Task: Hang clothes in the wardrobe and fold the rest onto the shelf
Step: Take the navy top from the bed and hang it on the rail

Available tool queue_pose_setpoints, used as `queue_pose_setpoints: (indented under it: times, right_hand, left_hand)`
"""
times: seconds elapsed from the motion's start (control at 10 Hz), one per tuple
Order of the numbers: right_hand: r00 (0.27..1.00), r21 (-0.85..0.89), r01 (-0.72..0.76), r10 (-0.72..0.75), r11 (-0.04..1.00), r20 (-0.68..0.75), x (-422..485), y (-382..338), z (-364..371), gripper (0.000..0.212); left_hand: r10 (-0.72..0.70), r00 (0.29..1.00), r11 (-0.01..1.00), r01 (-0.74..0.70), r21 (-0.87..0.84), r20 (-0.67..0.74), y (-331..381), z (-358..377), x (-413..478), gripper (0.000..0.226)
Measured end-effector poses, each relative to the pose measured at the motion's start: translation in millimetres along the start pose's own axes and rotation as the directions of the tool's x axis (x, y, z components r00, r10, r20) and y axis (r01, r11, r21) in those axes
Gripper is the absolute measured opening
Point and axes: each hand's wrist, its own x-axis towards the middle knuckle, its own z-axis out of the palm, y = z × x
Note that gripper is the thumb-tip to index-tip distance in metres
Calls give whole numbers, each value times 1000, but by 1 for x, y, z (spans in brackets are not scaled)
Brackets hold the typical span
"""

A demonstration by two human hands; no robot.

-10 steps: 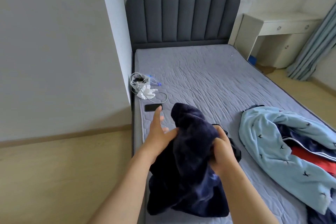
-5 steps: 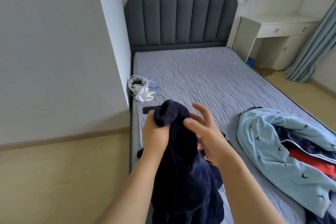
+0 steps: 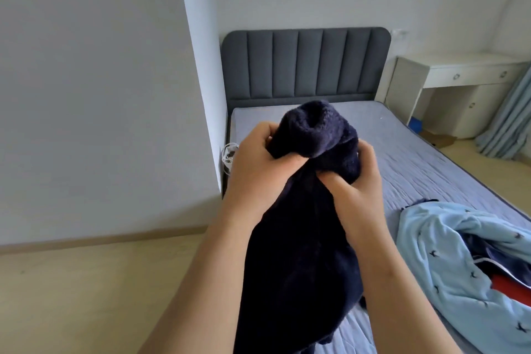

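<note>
Left hand (image 3: 260,165) and right hand (image 3: 355,188) both gripped bunched top of navy fleece garment (image 3: 301,238), fingers curled into fabric; garment held up above near end of bed (image 3: 416,169), rest hanging between forearms; light-blue patterned jacket (image 3: 448,256) lay crumpled on mattress at right; white desk (image 3: 459,72) beside headboard.

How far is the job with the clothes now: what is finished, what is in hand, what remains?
Done: nothing visible; no wardrobe or shelf is in view. In hand: the left hand and the right hand both grip the navy fleece garment near its top; the rest hangs down. To do: the light blue garment lies crumpled on the bed, with a red piece inside it.
</note>
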Motion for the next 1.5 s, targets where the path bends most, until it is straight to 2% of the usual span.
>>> queue_pose_setpoints:
  times: [0.1,0.2,0.3,0.4,0.5,0.6,0.7,0.8,0.9,1.0,1.1,1.2,1.3,1.4,1.5]
  right_hand:
    - [980,-290,-152,181,945,78,-13,33,1,56]
    - [895,-487,-336,435,806,103,-34,67,-6,32]
    - [847,-306,-525,522,794,-98,-61,88,-20,24]
    - [806,-125,-586,561,800,-189,-70,87,-23,22]
    - [801,28,-571,565,820,-198,-62,76,-20,21]
    - [844,58,-508,510,860,-169,-55,68,-22,24]
    - [846,134,-480,498,867,-191,-52,64,-23,12]
    - [825,200,-477,515,856,-234,-53,68,-29,11]
    - [791,174,-529,557,831,-253,-57,75,-32,15]
    - [750,66,-617,611,784,-252,-63,90,-26,24]
    - [712,-5,-684,666,730,-223,-64,99,-9,19]
    - [686,-20,-725,718,689,-121,-64,100,21,16]
    - [685,-30,-729,729,684,-17,-66,95,58,20]
    - [704,-37,-707,708,706,58,-68,87,101,23]
    - [719,-5,-683,674,730,167,-78,71,163,29]
  left_hand:
    - [-209,978,970,207,124,2,-47,18,-13,20]
    - [-377,906,918,338,210,190,-93,32,-36,22]
    - [-413,814,898,289,333,408,-125,33,-52,18]
    - [-415,749,896,238,375,517,-150,25,-63,18]
    - [-469,750,869,299,393,467,-172,21,-77,11]
    - [-563,777,770,371,520,280,-194,27,-89,9]
    - [-639,769,646,528,550,12,-210,31,-93,19]
    - [-757,615,546,781,301,-220,-219,24,-97,22]
    - [-920,340,392,817,-422,-195,-211,21,-96,21]
    - [-960,259,255,643,-722,-109,-196,9,-81,19]
    - [-950,266,285,518,-807,-164,-179,-16,-61,29]
    - [-937,282,303,359,-883,-207,-150,-54,-49,28]
    - [-920,299,298,115,-948,-253,-135,-97,-47,19]
    - [-877,359,285,-142,-948,-318,-116,-151,-49,12]
    - [-786,401,393,-263,-881,-470,-102,-219,-58,12]
